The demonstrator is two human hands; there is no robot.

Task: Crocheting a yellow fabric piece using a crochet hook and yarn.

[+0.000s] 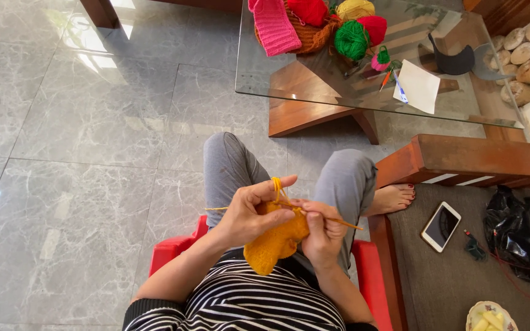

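My left hand (249,211) grips the upper left edge of an orange knitted piece (274,242) over my lap, with orange yarn looped around its raised index finger. My right hand (323,233) pinches the piece's right side and holds a thin knitting needle (345,223) that sticks out to the right. A second needle tip pokes out to the left of my left hand. The knitted piece hangs down between both hands onto my striped top.
I sit on a red stool (170,248) on a grey marble floor. A glass table (259,83) ahead carries yarn balls (352,38), a pink knit (274,27) and paper (418,86). A wooden bench at right holds a phone (441,226), a black bag (522,230) and a snack plate (491,315).
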